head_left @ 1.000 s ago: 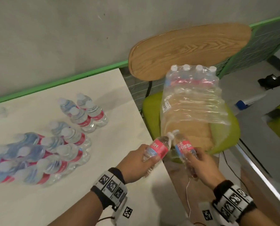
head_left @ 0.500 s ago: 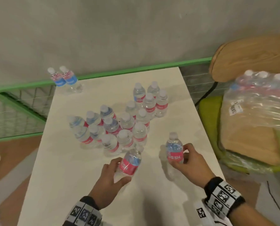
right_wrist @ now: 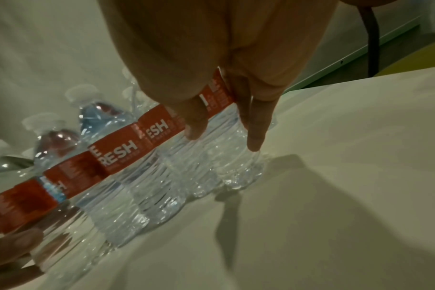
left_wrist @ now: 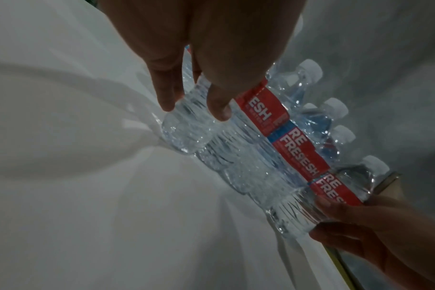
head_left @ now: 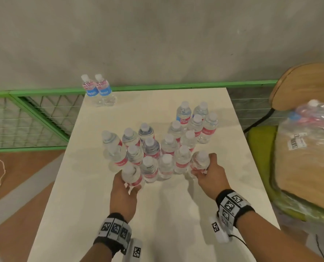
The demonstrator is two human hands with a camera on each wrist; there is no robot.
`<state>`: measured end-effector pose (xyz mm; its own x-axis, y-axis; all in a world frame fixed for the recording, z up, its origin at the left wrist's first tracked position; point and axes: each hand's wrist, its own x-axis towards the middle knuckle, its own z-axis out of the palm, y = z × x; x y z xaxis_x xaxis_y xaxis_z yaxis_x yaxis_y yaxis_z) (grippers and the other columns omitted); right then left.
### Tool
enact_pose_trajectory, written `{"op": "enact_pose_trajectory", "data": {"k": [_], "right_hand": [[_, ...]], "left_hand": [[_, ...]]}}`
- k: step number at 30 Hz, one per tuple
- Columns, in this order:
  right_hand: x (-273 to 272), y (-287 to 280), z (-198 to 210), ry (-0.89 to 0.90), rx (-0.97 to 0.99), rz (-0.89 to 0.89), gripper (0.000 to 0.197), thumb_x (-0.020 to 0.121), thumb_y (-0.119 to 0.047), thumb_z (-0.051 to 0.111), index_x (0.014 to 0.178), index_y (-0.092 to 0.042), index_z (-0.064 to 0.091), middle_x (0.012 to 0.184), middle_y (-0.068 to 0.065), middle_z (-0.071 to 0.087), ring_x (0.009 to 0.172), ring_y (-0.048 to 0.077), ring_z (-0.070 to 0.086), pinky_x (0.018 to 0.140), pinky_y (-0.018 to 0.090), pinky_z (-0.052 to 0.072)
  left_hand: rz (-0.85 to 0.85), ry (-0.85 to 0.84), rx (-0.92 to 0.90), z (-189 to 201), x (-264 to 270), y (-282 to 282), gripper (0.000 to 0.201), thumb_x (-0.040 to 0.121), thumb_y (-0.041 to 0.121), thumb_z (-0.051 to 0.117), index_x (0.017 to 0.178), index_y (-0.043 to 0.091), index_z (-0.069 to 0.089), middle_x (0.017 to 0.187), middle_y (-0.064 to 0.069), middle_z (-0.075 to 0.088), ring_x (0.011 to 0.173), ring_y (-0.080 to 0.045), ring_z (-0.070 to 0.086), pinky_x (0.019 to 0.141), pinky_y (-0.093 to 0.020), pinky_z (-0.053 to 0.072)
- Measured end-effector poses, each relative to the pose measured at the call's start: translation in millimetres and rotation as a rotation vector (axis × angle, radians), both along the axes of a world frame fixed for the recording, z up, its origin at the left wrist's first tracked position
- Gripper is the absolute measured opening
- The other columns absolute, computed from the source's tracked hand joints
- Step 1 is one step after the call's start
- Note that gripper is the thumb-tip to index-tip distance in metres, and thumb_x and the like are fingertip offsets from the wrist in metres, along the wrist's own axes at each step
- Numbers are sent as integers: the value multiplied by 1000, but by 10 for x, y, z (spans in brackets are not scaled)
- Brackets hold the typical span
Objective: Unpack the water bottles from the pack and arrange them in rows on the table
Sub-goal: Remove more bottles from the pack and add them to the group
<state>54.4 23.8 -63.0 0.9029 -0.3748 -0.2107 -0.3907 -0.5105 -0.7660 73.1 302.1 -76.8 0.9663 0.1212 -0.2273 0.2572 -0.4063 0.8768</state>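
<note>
Several small clear water bottles with red labels stand in slanting rows [head_left: 153,148] on the white table [head_left: 157,214]. My left hand [head_left: 126,184] grips a bottle [head_left: 131,175] at the near left end of the front row; the same bottle [left_wrist: 186,125] shows in the left wrist view, standing on the table. My right hand [head_left: 207,172] grips another bottle [head_left: 199,161] at the row's right end, seen as a bottle [right_wrist: 236,157] under my fingers [right_wrist: 255,129]. The plastic pack [head_left: 308,148] with more bottles lies on a chair at the right.
Two blue-labelled bottles [head_left: 98,89] stand apart at the table's far left corner. A green mesh railing [head_left: 34,118] runs behind and left of the table. The wooden-backed chair [head_left: 304,84] with a green seat stands close to the table's right edge.
I carried two bottles from the pack over the table. Both now stand at the ends of the front row, my hands still on them.
</note>
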Motion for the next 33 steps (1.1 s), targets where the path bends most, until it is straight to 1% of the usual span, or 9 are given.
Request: {"op": "enact_pose_trajectory", "data": {"k": [3,5,13,20,23,26,28,30,33], "right_hand": [[135,-72,7,-11,-1,-17,47,80,-19,74,108,-20,37,92,2,63,82,24,62,70,28,48],[212,-108,39,-9,3,-13,47,80,-18,75,109,-17,38,93,2,63,80,23,60,69,28,46],[317,-156,57,-8,-20,24,47,82,-18,73,110,-16,35,94,2,60,80,20,55,69,27,41],[316,-188,67,46,-4,39,52,81,-21,75,111,-17,33,94,1,59,84,24,59,70,29,42],[283,-285,101,104,43,57,68,74,-28,82,123,-20,35,104,-5,57,94,21,61,81,33,48],[64,-422,119,154,45,41,74,70,-32,84,129,-25,39,111,-8,53,99,18,58,88,32,49],[-211,-547,128,143,62,52,54,75,-31,80,119,-26,50,106,-11,60,94,14,61,81,25,49],[-552,-732,134,130,56,69,27,81,-27,75,102,-28,58,94,-11,67,85,10,65,73,18,48],[-1118,-1150,53,179,55,30,15,87,-21,69,87,-33,61,80,-7,70,78,8,66,70,21,52]], "left_hand": [[-20,8,-32,46,154,-13,54,82,-3,72,125,20,48,115,3,60,103,-11,58,78,-8,51],[-43,-4,-15,48,225,-18,59,80,0,74,129,20,48,116,6,61,103,-8,57,72,-2,44],[-68,1,-57,17,329,-158,65,76,3,78,128,28,48,116,12,62,105,-8,59,96,-31,52],[-98,15,-57,-40,349,-260,72,74,2,79,129,33,44,120,9,62,110,-13,61,98,-38,52],[-120,34,-50,-24,291,-260,77,73,5,81,134,30,41,125,11,58,113,-12,58,101,-34,49],[-95,89,148,-68,137,-210,81,72,17,84,137,19,37,132,3,44,111,-17,53,99,-35,47],[-87,154,323,-88,-22,-167,66,73,24,82,127,13,46,125,-4,40,103,-21,53,96,-36,48],[-188,235,413,-58,-208,-192,36,78,27,77,105,16,56,108,-3,52,92,-19,57,89,-34,49],[-448,290,378,30,-447,-421,12,82,28,71,79,23,61,76,4,64,65,-7,59,70,-28,52]]}}
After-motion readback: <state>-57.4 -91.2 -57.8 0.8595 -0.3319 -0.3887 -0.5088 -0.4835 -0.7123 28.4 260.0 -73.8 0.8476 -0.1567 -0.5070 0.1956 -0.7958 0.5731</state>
